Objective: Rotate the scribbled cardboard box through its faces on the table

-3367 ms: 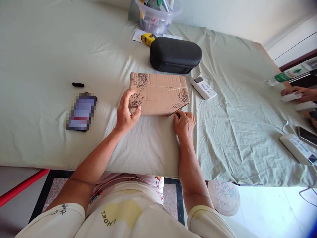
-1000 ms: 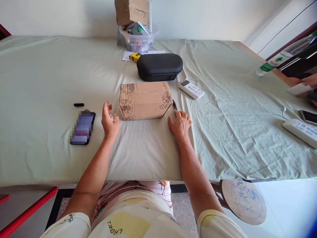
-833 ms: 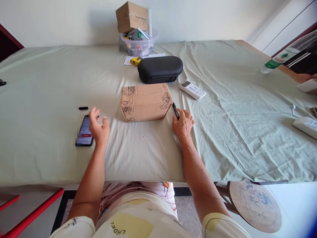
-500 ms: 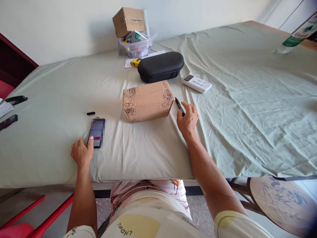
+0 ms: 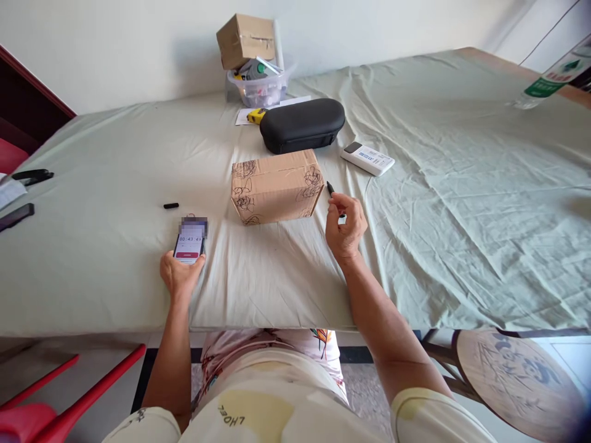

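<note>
In my left hand (image 5: 180,271) is a smartphone (image 5: 189,240), gripped at its lower end with the thumb on its right edge. A timer shows on its screen. My right hand (image 5: 345,226) has its fingers curled round a black marker pen (image 5: 329,187), the index finger crossing over the barrel. The pen's tip points toward a cardboard box (image 5: 279,187), just past the box's right end. Black scribbles cover the box's corners. Loose on the cloth beyond the phone lies a small black pen cap (image 5: 170,205).
Behind the box are a black hard case (image 5: 302,125), a yellow tape measure (image 5: 256,115) and a white device (image 5: 368,159). A filled plastic tub (image 5: 258,92) with a carton (image 5: 245,40) stands by the wall. A bottle (image 5: 547,83) is far right. Dark items lie at the left edge.
My left hand has moved right and taken hold of the phone, shifting it right and tilting it toward me. My right hand's fingers have curled over the marker pen, which stays beside the box.
</note>
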